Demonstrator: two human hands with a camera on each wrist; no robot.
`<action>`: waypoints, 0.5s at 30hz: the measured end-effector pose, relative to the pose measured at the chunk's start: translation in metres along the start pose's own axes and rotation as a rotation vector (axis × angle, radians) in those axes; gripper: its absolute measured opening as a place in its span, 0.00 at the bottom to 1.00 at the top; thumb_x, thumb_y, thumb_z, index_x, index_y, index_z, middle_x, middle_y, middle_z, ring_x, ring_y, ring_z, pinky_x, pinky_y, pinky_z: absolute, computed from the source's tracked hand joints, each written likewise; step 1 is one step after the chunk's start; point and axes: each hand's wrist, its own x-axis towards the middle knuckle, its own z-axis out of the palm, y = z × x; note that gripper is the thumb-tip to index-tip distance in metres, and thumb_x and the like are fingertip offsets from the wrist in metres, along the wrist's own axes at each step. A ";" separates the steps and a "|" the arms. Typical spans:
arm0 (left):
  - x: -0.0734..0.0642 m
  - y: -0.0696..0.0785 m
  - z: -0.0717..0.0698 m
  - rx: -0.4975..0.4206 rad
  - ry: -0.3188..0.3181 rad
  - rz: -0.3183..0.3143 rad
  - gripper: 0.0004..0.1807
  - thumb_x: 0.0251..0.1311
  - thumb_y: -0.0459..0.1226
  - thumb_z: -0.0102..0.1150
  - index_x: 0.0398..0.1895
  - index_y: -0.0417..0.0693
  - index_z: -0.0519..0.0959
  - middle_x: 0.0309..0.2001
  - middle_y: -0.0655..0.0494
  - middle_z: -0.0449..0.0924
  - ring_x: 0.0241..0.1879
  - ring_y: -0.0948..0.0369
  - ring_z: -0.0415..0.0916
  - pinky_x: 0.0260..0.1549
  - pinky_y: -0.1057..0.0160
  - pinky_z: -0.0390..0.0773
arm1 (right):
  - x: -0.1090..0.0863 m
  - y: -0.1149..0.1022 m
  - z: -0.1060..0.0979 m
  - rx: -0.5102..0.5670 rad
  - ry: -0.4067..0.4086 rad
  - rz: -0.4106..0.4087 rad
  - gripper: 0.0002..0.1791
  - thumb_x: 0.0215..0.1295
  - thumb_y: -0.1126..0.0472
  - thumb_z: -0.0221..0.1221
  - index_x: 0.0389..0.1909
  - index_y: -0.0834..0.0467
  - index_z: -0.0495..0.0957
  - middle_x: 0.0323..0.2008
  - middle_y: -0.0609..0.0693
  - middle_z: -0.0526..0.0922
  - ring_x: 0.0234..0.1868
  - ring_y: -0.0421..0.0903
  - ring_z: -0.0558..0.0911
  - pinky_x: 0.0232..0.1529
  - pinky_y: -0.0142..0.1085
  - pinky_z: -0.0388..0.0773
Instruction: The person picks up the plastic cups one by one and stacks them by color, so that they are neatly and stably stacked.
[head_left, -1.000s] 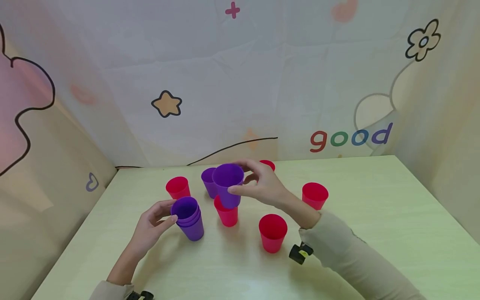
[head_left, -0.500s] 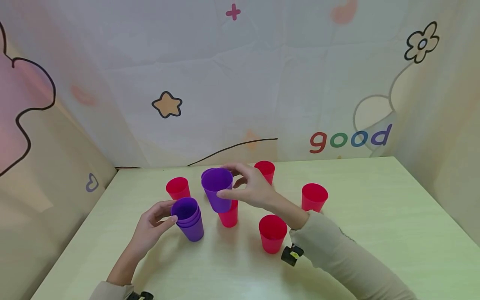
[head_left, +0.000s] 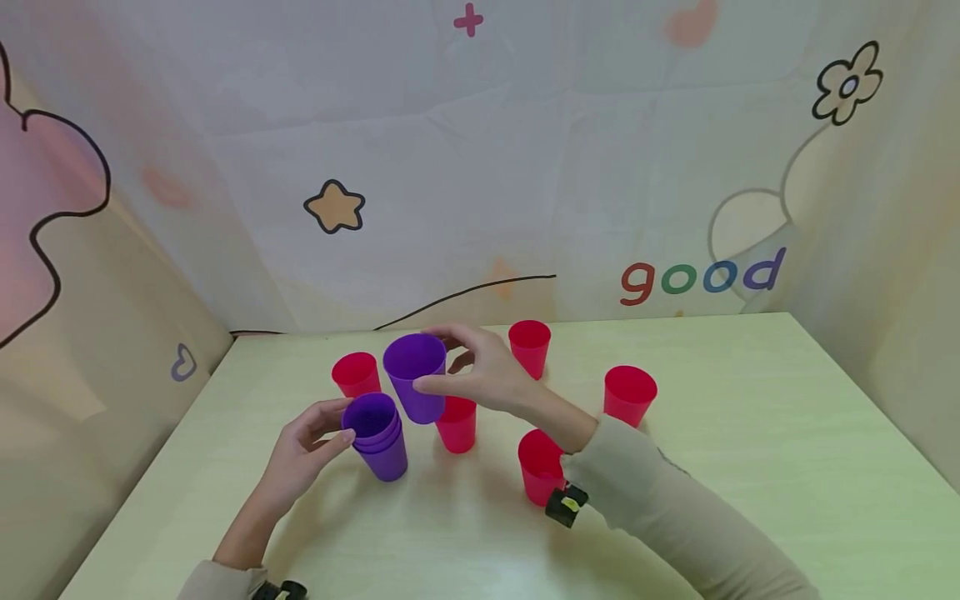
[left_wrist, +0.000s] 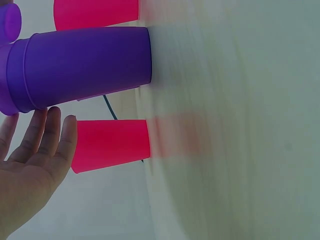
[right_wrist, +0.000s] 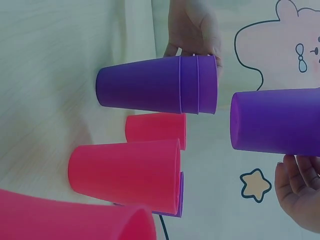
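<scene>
One purple cup point(head_left: 407, 377) in right hand point(head_left: 486, 371)

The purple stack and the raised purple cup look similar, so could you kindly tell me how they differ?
The purple stack shows three nested rims, while the purple cup shows only one. The purple stack stands on the table; the purple cup is up in the air. The left hand holds the purple stack, whereas the right hand grips the purple cup. Both are purple, with open mouths facing up.
</scene>
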 end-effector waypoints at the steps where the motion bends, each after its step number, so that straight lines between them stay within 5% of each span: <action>1: 0.000 0.000 0.000 0.001 0.000 0.003 0.20 0.59 0.32 0.56 0.55 0.38 0.69 0.49 0.47 0.74 0.45 0.68 0.72 0.40 0.67 0.75 | 0.001 0.000 0.001 0.000 -0.002 -0.001 0.30 0.49 0.59 0.66 0.55 0.59 0.70 0.44 0.50 0.76 0.45 0.46 0.74 0.41 0.35 0.76; 15: 0.001 0.000 0.000 0.002 -0.008 0.005 0.20 0.59 0.32 0.55 0.56 0.38 0.69 0.50 0.41 0.73 0.44 0.67 0.72 0.40 0.67 0.75 | 0.012 0.000 0.015 -0.002 -0.048 -0.010 0.31 0.50 0.55 0.66 0.56 0.57 0.69 0.43 0.49 0.77 0.42 0.44 0.76 0.41 0.37 0.76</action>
